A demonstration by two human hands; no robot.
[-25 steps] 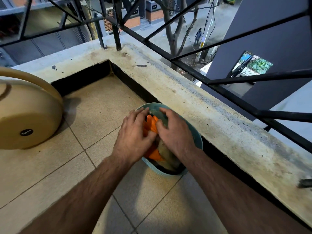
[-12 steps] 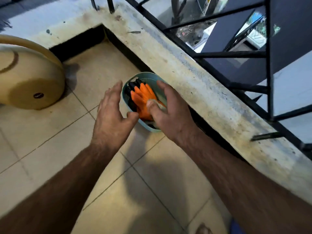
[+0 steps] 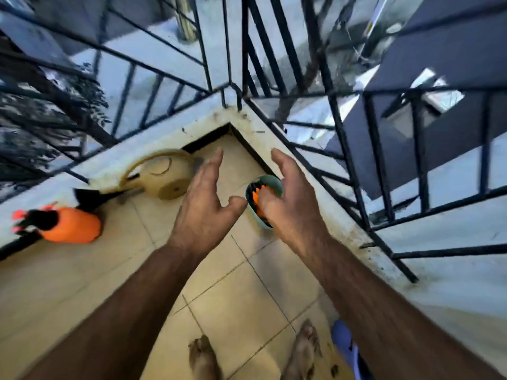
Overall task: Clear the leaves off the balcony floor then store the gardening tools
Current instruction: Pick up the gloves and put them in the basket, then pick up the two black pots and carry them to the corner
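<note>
A small teal basket (image 3: 275, 184) stands on the tiled balcony floor against the low concrete ledge, with orange and black gloves (image 3: 256, 196) inside it. My left hand (image 3: 207, 202) hovers high above the floor, fingers straight, holding nothing. My right hand (image 3: 292, 200) is raised beside it, fingers relaxed and spread, empty; it covers part of the basket from this angle. A beige watering can (image 3: 164, 178) lies near the corner. An orange spray bottle (image 3: 70, 224) with a black top lies at the left by the ledge.
A black metal railing (image 3: 337, 124) runs along the concrete ledge (image 3: 323, 212) on two sides. A dark tool (image 3: 90, 197) lies between the sprayer and the watering can. My bare feet (image 3: 204, 357) stand on the tiles, a blue slipper (image 3: 347, 344) beside them.
Both hands have left the basket and risen away from it, now open and empty. The view has pulled back and up, bringing the sprayer, my feet and more railing into view.
</note>
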